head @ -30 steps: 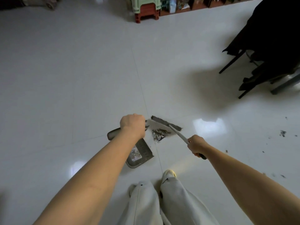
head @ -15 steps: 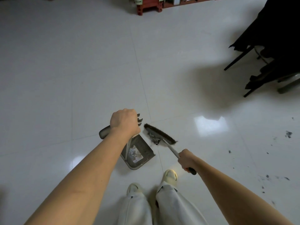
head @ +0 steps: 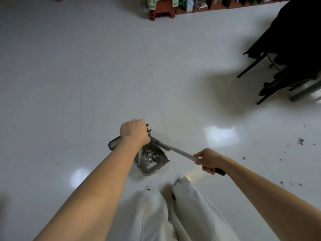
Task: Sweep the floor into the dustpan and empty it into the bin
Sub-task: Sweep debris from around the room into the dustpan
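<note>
Nearest: person's pale trouser legs (head: pixel 166 214) w/ a shoe toe showing, standing on the white tiled floor (head: pixel 86 84).

Just ahead of the feet sits the dustpan (head: pixel 152 163), lip on the floor, w/ a pile of dark debris (head: pixel 151 153) already inside. So one sweep looks done. Left to do, judging from here: scattered dark specks (head: pixel 300 141) lie well apart on the floor to the right, & the pan isn't emptied yet; no bin in view.

Grip: left hand (head: pixel 134 132) is curled tight round the dustpan's upright handle, comb teeth poking out just past the knuckles. Right hand (head: pixel 211 160) is wrapped round the broom (head: pixel 175 150) handle, black end sticking out behind the palm; broom head is at the pan mouth, partly hidden behind the left hand.

Farther out: black chair (head: pixel 286 54) at right w/ dark fabric over it; stacked stools (head: pixel 162 7) & a low shelf along the far wall.
</note>
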`<state>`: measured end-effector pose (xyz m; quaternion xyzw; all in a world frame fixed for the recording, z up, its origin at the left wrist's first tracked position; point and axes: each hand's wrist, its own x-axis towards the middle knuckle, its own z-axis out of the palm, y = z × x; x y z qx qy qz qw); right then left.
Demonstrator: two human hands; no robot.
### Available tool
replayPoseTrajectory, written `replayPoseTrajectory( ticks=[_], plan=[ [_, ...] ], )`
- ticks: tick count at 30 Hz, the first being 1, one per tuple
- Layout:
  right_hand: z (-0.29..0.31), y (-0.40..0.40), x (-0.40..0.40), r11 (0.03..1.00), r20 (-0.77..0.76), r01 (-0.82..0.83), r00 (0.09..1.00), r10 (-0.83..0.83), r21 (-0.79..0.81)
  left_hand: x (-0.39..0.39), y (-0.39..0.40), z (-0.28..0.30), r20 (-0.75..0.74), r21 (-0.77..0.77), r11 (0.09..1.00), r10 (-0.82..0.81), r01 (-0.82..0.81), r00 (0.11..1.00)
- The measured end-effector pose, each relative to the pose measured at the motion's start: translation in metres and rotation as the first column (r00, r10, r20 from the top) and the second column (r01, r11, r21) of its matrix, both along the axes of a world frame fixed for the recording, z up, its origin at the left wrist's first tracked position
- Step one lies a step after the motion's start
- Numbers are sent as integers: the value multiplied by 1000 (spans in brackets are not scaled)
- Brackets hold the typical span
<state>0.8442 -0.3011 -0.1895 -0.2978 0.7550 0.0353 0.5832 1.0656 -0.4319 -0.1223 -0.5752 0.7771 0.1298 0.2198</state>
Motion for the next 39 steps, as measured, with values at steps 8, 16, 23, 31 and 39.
replayPoseTrajectory(
  ticks=[8, 16, 23, 31, 39],
  plan=[
    [-49, -26, 40, 995, -216, -96, 973, 85, -40, 30, 3, -4, -27, 27, 999, 25, -24, 999],
    [-83, -12, 93, 998, -8, -70, 998, 70, 6, 53, -2, -18, -13, 25, 1000, 2, -2, 1000],
    [-6, 8, 57, 974, 91, 205, 972, -214, 97, 60, 2, -23, -164, 603, 756, 429, -254, 888],
    [11, 16, 78, 989, -15, 114, 993, -116, -98, 75, 29, -28, -426, 514, 838, 435, -183, 793],
    [-3, 17, 69, 956, -67, 127, 986, -150, -263, 101, 39, -56, -571, 394, 872, 480, -290, 666]
  ],
)
